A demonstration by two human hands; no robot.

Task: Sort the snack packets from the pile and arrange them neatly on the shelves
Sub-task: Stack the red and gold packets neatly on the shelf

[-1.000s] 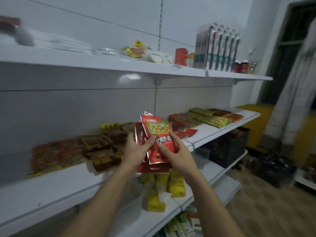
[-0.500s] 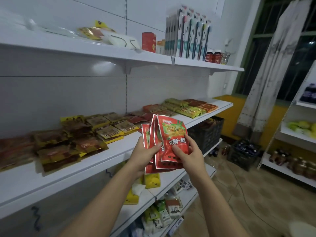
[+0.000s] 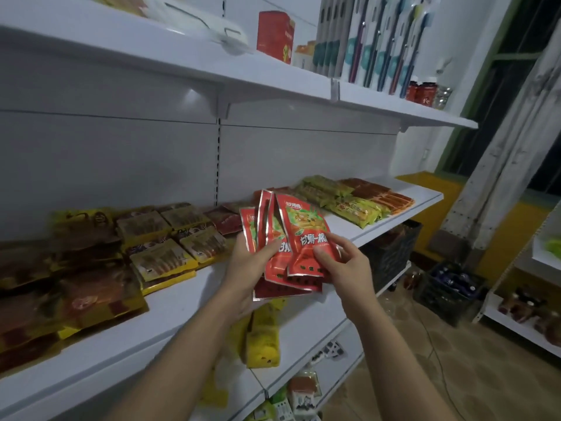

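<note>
The red snack packets [image 3: 267,226] stood fanned and upright in front of me, over the front edge of the middle shelf [image 3: 182,302], not yet laid down on it. My left grip [image 3: 246,268] was clamped round the back of the fan, thumb across the faces, so that the bundle would not slip apart while I sorted it. My right grip [image 3: 343,265] pinched the lower part of the front packet [image 3: 306,226]. I judged that I was peeling this one off the fan to set it down alone. I held them face-on so I could read the print and match the kind.

On the shelf behind, the sorts lay in their own groups. Brown-and-yellow packets [image 3: 164,256] were to the left, green packets [image 3: 355,205] and orange packets [image 3: 391,199] to the right. A few dark red packets [image 3: 226,220] lay between, just behind my fan. That stretch seemed the natural home for mine. Yellow packets [image 3: 262,338] lay on the shelf below, and toothbrush packs [image 3: 379,41] stood on the top one.
</note>
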